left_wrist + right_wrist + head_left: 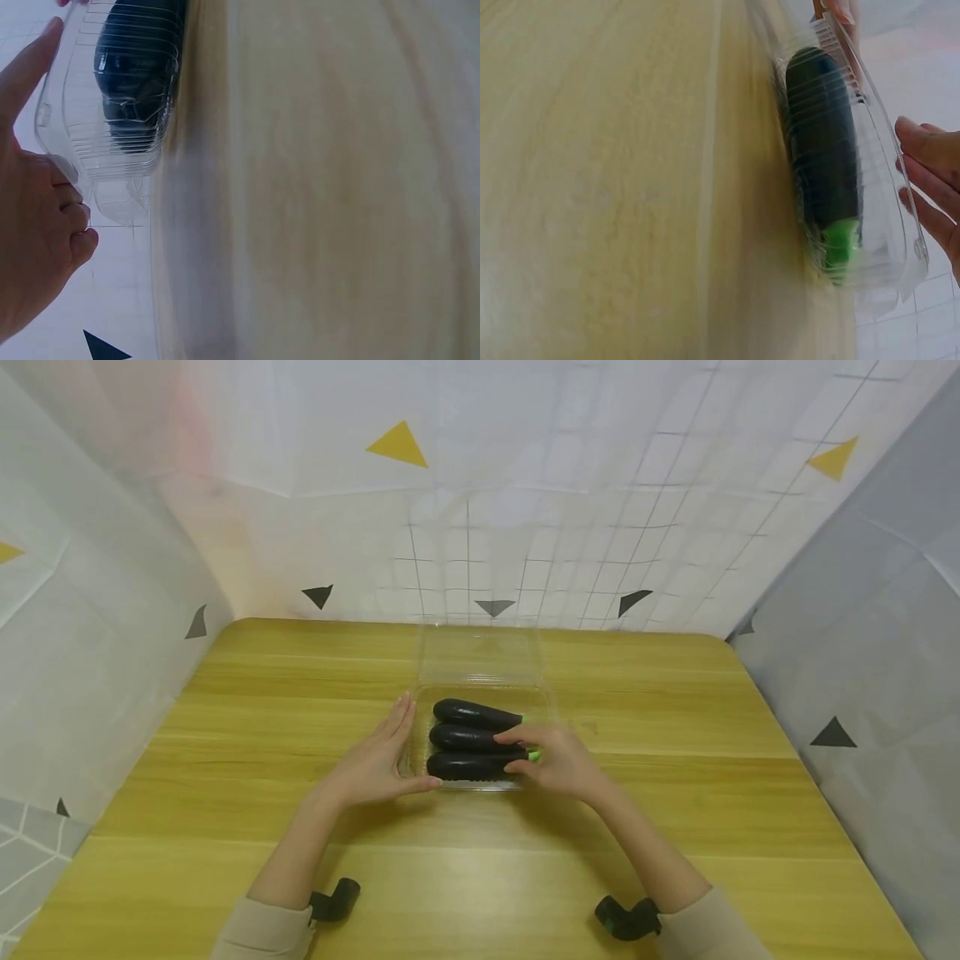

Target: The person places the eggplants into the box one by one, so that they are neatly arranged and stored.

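Note:
Three dark eggplants (468, 767) with green stem ends lie side by side in a clear plastic clamshell box (480, 786). Its transparent lid (480, 653) is folded back, away from me. My left hand (375, 766) rests against the box's left end, fingers stretched along that side and thumb at the front rim. Over the stem ends, my right hand (558, 762) reaches in from the right, thumb and fingers spread apart. In the right wrist view, its fingertips (906, 127) are at rim height, above the nearest eggplant (823, 142), which lies low in the box.
The box stands on a wood-grain table (300, 710), towards its far edge. White sheeting (315, 527) with triangles and grid lines rises behind and along both sides. A black bracket (336, 900) sticks out at the left wrist, another bracket (628, 918) at the right.

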`<action>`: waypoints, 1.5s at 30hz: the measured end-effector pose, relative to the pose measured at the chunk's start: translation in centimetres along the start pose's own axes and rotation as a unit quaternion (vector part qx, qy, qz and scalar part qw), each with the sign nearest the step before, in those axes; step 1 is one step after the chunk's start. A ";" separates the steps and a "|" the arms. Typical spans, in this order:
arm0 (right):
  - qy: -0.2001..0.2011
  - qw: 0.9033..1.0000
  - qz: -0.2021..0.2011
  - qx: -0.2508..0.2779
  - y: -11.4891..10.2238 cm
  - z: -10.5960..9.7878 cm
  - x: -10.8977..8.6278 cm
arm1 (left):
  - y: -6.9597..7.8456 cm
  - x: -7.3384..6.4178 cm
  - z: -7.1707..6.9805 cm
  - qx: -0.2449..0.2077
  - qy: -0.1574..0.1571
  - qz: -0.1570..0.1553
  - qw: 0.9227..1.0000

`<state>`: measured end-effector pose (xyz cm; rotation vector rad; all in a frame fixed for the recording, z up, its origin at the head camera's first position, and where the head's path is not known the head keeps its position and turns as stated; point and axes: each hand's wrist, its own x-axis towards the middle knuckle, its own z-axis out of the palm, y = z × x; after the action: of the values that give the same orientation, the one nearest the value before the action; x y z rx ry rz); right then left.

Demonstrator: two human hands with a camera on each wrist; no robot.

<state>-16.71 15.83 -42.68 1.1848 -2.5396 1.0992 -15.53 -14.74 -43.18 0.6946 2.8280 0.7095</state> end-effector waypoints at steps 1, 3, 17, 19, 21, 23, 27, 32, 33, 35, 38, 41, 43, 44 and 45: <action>0.004 1.000 -0.001 0.002 0.1 -0.1 0.0 | 0.0 0.0 0.0 0.000 0.000 0.000 1.000; 0.013 1.000 -0.003 0.008 0.1 -0.5 -0.2 | 0.0 0.0 0.1 -0.001 0.001 0.002 1.000; 0.051 0.999 0.002 0.017 0.3 -2.8 -0.6 | -0.1 -0.1 -0.4 -0.053 0.035 0.003 0.998; 0.050 0.999 0.009 0.006 0.4 -3.2 -0.6 | 0.0 0.1 -0.8 -0.066 0.058 -0.009 0.996; 0.050 0.999 0.013 -0.002 0.6 -3.5 -0.5 | 0.0 0.3 -1.2 -0.065 0.088 -0.022 0.994; 0.055 0.998 0.015 -0.008 0.8 -4.0 -0.3 | 0.1 0.6 -1.6 -0.058 0.116 -0.031 0.991; 0.073 0.997 0.014 -0.017 1.3 -4.8 0.2 | 0.2 1.1 -2.2 -0.044 0.161 -0.036 0.985; 0.091 0.995 0.039 -0.029 2.3 -5.7 0.5 | 0.3 1.5 -2.5 -0.040 0.191 -0.038 0.980; 0.092 0.994 0.047 -0.032 2.5 -5.8 0.6 | 0.4 1.5 -2.6 -0.038 0.195 -0.038 0.979; 0.095 0.993 0.060 -0.032 2.8 -6.0 0.7 | 0.3 1.6 -2.6 -0.034 0.199 -0.040 0.979; 0.101 0.992 0.072 -0.030 3.4 -6.3 0.9 | 0.2 1.8 -2.7 -0.028 0.198 -0.044 0.979; 0.104 0.991 0.078 -0.025 3.9 -6.5 1.0 | 0.3 2.0 -2.9 -0.026 0.190 -0.046 0.980; 0.102 0.991 0.084 -0.022 4.3 -6.6 1.1 | 0.4 2.1 -3.1 -0.024 0.186 -0.043 0.981; 0.099 0.991 0.091 -0.019 4.4 -6.7 1.1 | 0.5 2.2 -3.1 -0.023 0.185 -0.041 0.982; 0.096 0.990 0.099 -0.015 4.5 -6.7 1.2 | 0.6 2.3 -3.2 -0.023 0.184 -0.039 0.982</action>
<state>-21.89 21.52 -39.88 0.7895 -2.5551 1.1502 -18.11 -14.50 -40.17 0.4817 3.1342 0.9771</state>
